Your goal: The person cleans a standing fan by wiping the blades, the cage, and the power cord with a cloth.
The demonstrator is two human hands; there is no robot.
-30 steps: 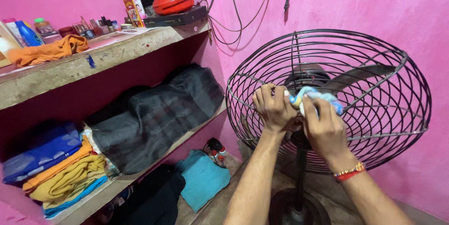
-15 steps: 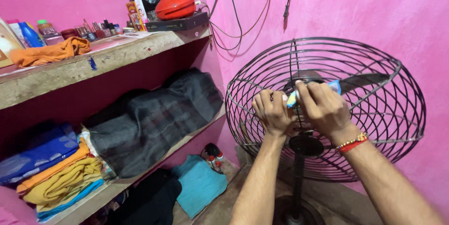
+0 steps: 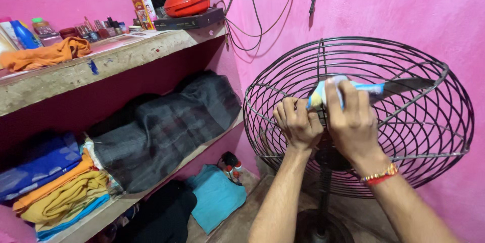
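Right hand: I see my right hand inside the open fan cage, fingers curled over a light blue cloth and pressing it on the fan blade. An orange and red bracelet sits on the wrist.
Left hand: my left hand is just at 9 o'clock of the right one, closed into a loose fist. I cannot tell what it grips; the fingers hide it.
Cloth: bunched under my right fingertips, touching the blade, its pale end showing at 10 o'clock of the hand.
Blade: dark, running from my hands toward 3 o'clock, inside the cage.
Cage: the black wire cage rings both hands, its open face toward me.
Stand: the pole drops at 6 o'clock from the hands to a round base on the floor.
Floor: a teal cloth lies at 8 o'clock of the hands, and just beyond it a small red and black thing I cannot make out.
Lower shelf: a dark grey blanket at 9 o'clock; folded blue, orange and yellow cloths beside it, farther left.
Upper shelf: an orange rag, a blue bottle, small jars, and a red round case on a black box at 11 o'clock.
Wall: pink wall, with black cables hanging at 12 o'clock.
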